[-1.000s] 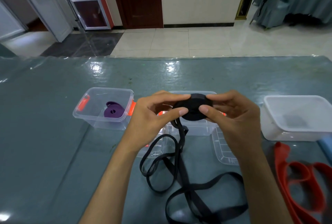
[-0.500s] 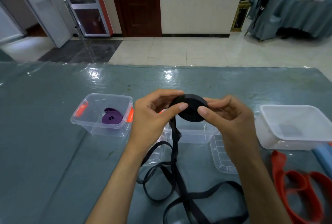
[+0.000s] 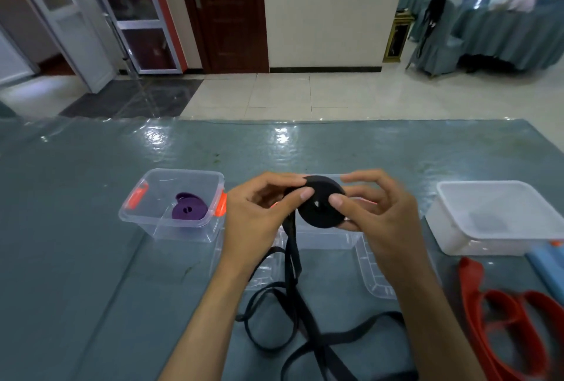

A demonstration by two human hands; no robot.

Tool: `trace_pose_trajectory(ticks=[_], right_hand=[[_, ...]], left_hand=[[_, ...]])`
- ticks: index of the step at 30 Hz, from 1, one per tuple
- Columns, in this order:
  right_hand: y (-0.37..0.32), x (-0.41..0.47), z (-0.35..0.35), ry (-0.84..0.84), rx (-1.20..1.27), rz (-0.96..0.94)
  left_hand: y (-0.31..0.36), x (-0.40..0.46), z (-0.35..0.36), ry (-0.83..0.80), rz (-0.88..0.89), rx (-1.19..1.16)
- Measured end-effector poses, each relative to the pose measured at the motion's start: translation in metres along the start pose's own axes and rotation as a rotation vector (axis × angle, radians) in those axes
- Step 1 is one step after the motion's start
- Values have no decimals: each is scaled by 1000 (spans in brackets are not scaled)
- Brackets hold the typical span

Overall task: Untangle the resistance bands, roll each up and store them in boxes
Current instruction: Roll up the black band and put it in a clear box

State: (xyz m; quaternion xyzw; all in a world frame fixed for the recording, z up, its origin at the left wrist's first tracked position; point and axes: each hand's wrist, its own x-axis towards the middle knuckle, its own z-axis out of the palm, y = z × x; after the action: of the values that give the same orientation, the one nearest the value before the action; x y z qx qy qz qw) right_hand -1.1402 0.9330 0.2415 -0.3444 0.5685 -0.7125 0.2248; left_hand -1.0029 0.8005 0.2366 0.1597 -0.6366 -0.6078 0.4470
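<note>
Table [image 3: 91, 258] across the lower frame. Both hands clamped on the black roll [image 3: 320, 209] at centre: left hand [image 3: 259, 218], right hand [image 3: 384, 221]. Loose tail [image 3: 293, 283] trailing below; likely to snag or unwind if slackened.

No text, label, brand, number or sign can be read anywhere in view. The boxes, the bands and the doors beyond the hands carry no legible writing.
</note>
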Motion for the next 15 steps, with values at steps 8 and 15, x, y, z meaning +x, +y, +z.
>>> trace_pose_trajectory(ticks=[8,15], right_hand=[[3,-13,-2,6,119,13],[1,-16,1,91,112,-109]], left_hand=[[1,-6,0,-66,-63,-25],[1,-10,6,-108,-59,-44]])
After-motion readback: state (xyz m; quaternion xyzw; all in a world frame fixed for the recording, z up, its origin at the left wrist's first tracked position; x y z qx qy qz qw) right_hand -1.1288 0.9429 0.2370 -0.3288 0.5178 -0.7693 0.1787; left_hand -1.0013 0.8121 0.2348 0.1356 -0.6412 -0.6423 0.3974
